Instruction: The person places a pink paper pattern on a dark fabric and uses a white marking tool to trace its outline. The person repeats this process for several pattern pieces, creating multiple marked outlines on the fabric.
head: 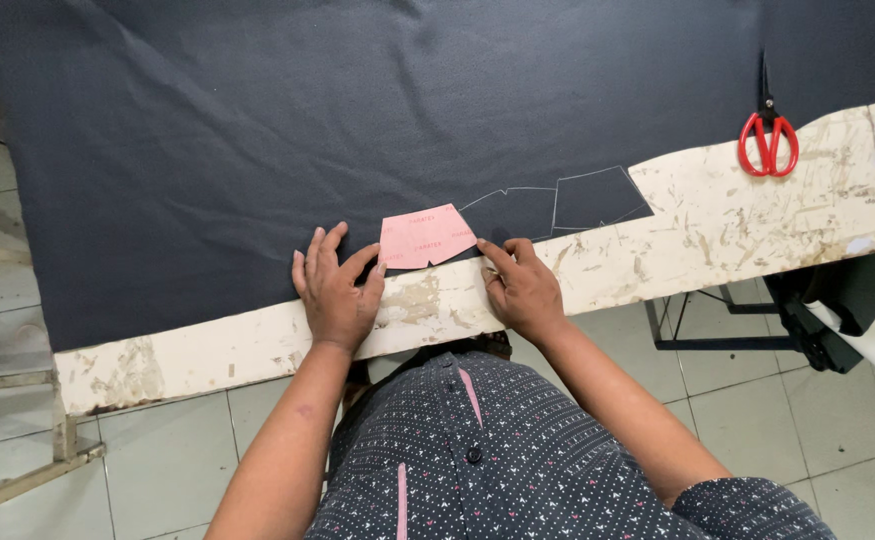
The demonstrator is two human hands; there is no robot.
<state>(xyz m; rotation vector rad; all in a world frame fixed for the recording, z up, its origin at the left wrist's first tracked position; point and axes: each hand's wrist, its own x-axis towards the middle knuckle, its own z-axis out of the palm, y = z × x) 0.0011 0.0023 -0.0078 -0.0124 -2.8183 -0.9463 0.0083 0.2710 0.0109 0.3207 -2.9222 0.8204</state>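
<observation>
Both spread hands, left hand (335, 290) and right hand (522, 290), flank pink pattern (424, 237) on dark fabric (257, 130); red scissors (768, 140) well apart.

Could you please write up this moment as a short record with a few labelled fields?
Setting: worn, paint-chipped table over a tiled floor
Cloth: dark fabric spread across the table
Pattern: pink paper piece lying on the cloth's near edge
Left hand: flat, fingers spread, touching the pattern's left side
Right hand: fingertips at the pattern's right lower corner
Chalk marks: two outlined shapes on the cloth, right of the pattern
Scissors: red handles, lying untouched at far right
</observation>
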